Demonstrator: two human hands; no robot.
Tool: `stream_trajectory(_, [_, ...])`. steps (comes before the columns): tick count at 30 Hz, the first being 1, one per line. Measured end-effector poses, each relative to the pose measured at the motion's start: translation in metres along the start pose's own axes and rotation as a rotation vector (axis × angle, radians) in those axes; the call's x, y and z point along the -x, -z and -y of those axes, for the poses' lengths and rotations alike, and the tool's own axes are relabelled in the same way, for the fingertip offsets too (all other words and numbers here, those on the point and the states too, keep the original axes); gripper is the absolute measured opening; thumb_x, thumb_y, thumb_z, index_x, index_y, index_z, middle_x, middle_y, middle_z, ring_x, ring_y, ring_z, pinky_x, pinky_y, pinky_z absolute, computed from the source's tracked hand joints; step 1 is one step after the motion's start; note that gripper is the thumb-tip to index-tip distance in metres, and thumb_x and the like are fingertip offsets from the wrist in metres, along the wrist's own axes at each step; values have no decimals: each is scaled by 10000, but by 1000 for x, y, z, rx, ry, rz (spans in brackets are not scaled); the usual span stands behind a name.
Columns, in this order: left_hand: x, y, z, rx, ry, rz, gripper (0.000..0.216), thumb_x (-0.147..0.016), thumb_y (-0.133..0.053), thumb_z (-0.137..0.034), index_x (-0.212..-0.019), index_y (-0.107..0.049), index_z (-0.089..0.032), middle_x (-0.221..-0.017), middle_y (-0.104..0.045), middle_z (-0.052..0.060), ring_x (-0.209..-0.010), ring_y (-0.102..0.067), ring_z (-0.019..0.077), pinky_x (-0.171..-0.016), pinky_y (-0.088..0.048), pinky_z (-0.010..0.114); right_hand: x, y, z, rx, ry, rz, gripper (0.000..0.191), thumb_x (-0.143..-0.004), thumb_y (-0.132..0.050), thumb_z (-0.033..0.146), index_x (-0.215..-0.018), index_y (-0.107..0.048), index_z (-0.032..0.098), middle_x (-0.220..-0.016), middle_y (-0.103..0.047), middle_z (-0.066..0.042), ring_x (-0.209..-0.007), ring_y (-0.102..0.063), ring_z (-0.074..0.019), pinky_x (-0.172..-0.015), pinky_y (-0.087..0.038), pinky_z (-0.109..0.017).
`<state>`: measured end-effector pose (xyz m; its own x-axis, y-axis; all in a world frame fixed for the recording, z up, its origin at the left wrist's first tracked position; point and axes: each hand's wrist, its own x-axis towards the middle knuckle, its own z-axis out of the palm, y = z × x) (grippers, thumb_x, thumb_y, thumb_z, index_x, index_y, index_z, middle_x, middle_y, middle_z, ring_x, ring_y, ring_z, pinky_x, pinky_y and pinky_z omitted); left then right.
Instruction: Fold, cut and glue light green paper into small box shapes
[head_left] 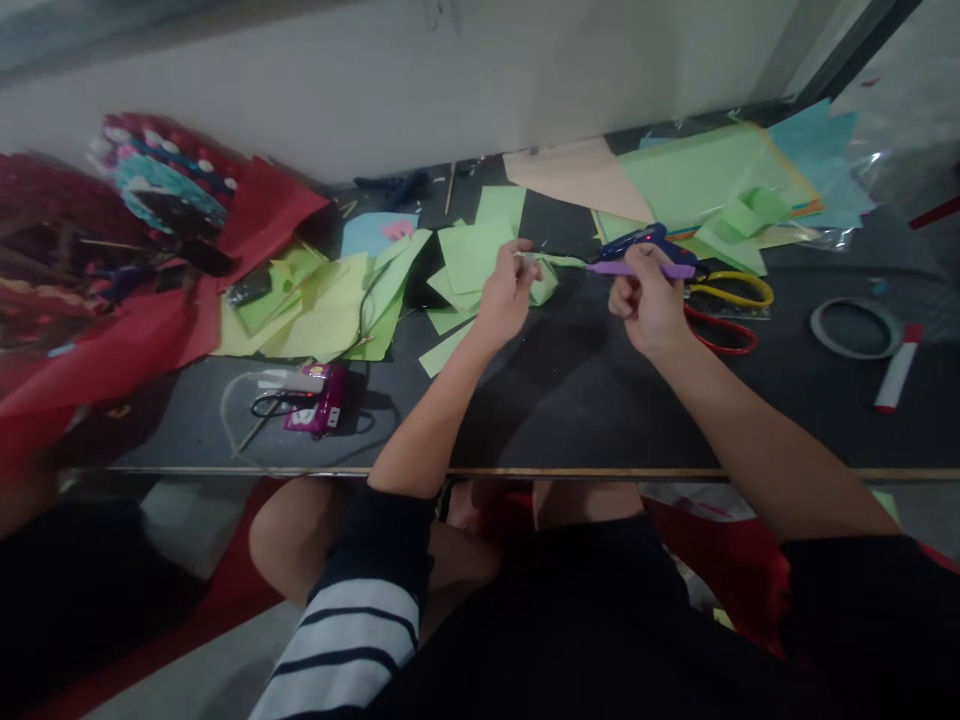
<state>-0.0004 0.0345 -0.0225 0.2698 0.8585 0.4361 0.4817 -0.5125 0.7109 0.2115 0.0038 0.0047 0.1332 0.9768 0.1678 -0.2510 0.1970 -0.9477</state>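
My right hand [651,300] is closed around a slim purple pen-like tool [679,271], held level with its tip to the left. From that tip a narrow green paper strip [566,261] runs across to my left hand [508,295], which pinches its other end with the fingertips. A folded or curled green paper piece [543,287] sits just beside the left fingers. Beyond and left of that hand lie several loose green paper pieces [461,250]. Scissors with a yellow handle [731,290] and a red handle [721,333] lie by my right wrist, partly covered.
A blue glue gun [637,238] lies behind my right hand. Green sheets [697,175] are stacked at the back right. A tape roll [855,328] and white-red marker [898,370] lie right. Yellow-green papers [322,305], a purple device with cables [319,398] and red paper [262,215] lie left.
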Motion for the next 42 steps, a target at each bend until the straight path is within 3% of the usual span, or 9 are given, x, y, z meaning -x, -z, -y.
stream_trajectory(4, [7, -9, -32, 83, -30, 153, 281, -1086, -548, -416, -1176, -696, -194, -1082, -788, 95, -954, -729, 188, -866, -569, 301, 4, -3, 10, -9, -4, -14, 652, -753, -623, 910, -703, -458, 282, -462, -477, 69, -325, -329, -96, -331, -155, -257])
stream_trajectory(9, [12, -15, -34, 98, -35, 169, 277, -1032, -674, -425, -1132, -772, -186, -1101, -817, 92, -981, -747, 201, -864, -562, 286, 5, -3, 9, -30, 26, -93, 723, -805, -455, 966, -586, -470, 277, -355, -409, 40, -294, -310, -109, -315, -161, -257])
stream_trajectory(14, [10, -16, -26, 66, -68, 169, 354, -1040, -639, -515, -1151, -778, -209, -1039, -814, 78, -901, -729, 187, -812, -546, 284, 4, 3, 2, 7, 84, -33, 700, -878, -478, 903, -595, -508, 263, -382, -462, 28, -302, -368, -118, -310, -210, -251])
stream_trajectory(24, [12, -12, -38, -18, -246, 265, 586, -1124, -312, -601, -1028, -721, -192, -936, -761, 89, -892, -702, 195, -845, -527, 315, 16, -3, 2, 74, 142, 1, 574, -814, -658, 756, -545, -529, 266, -389, -469, 30, -296, -354, -114, -309, -230, -262])
stream_trajectory(31, [21, -29, -41, -40, -231, 187, 485, -1133, -366, -524, -1039, -709, -193, -955, -762, 99, -904, -710, 204, -837, -536, 328, 18, -3, -8, 92, 124, -15, 602, -818, -541, 811, -551, -433, 283, -404, -442, 29, -311, -365, -129, -304, -224, -257])
stream_trajectory(35, [13, -23, -39, -96, -274, 243, 500, -1124, -384, -545, -983, -722, -203, -891, -749, 85, -887, -705, 210, -849, -541, 339, 16, 2, -8, 159, 174, 51, 590, -865, -557, 778, -561, -486, 278, -424, -446, 24, -317, -350, -129, -313, -246, -281])
stream_trajectory(38, [3, -5, -26, -211, -278, 208, 508, -1101, -407, -601, -1110, -730, -209, -1059, -765, 125, -1069, -709, 253, -997, -535, 398, 10, 16, -1, 420, 297, 104, 592, -957, -499, 768, -654, -610, 271, -529, -553, -17, -430, -511, -174, -444, -459, -346])
stream_trajectory(40, [0, 9, -12, -311, -253, 126, 565, -1054, -458, -678, -1288, -689, -219, -1296, -724, 173, -1285, -648, 313, -1105, -498, 458, 2, 33, 5, 695, 460, 66, 543, -986, -493, 734, -796, -695, 268, -701, -681, -71, -681, -685, -251, -707, -596, -432])
stream_trajectory(42, [0, 18, 4, -395, -203, 64, 658, -1001, -497, -753, -1386, -644, -240, -1428, -663, 197, -1394, -581, 364, -1143, -476, 502, -9, 52, 10, 962, 600, -63, 454, -1002, -519, 639, -923, -740, 251, -887, -759, -116, -893, -727, -311, -906, -591, -504])
